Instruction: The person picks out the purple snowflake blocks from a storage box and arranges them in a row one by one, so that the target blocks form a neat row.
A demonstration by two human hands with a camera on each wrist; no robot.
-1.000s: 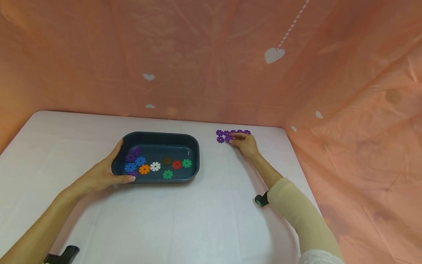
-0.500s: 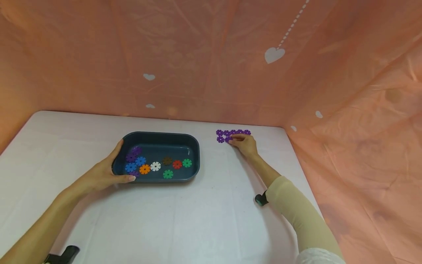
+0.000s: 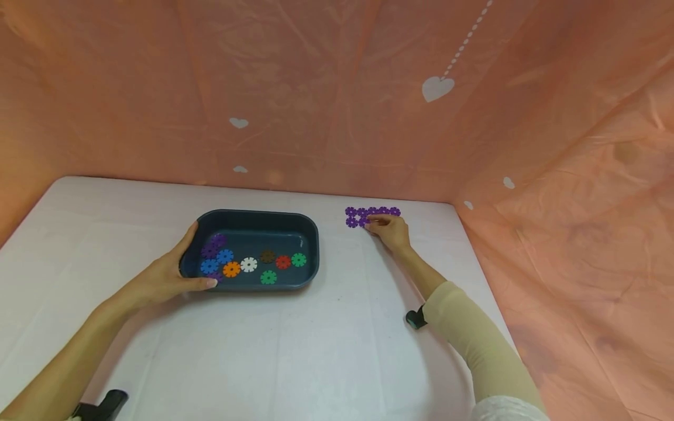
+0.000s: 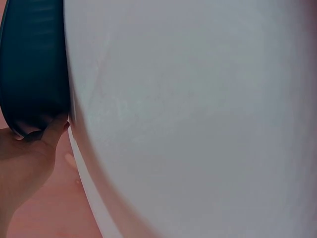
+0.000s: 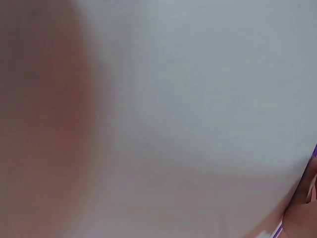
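A dark blue tray (image 3: 310, 225) lies on the white table and holds several flat gear-shaped discs (image 3: 248, 264) in purple, blue, orange, white, brown, red and green. My left hand (image 3: 169, 272) grips the tray's left end, thumb on the near rim and fingers round the far corner. The left wrist view shows the same tray (image 4: 29, 64) against that hand (image 4: 25, 158). At the table's far right, several purple discs (image 3: 355, 211) lie joined in rows. My right hand (image 3: 388, 229) pinches a purple disc (image 3: 364, 221) at the near row with its fingertips. The right wrist view is blurred.
The white table (image 3: 316, 351) is closed in at the back and right by an orange curtain with white hearts (image 3: 437, 88). Black wrist mounts show at my right sleeve (image 3: 416, 317) and at the bottom left (image 3: 100, 403).
My right hand has barely shifted at the purple discs. The left hand and the tray have stayed where they were.
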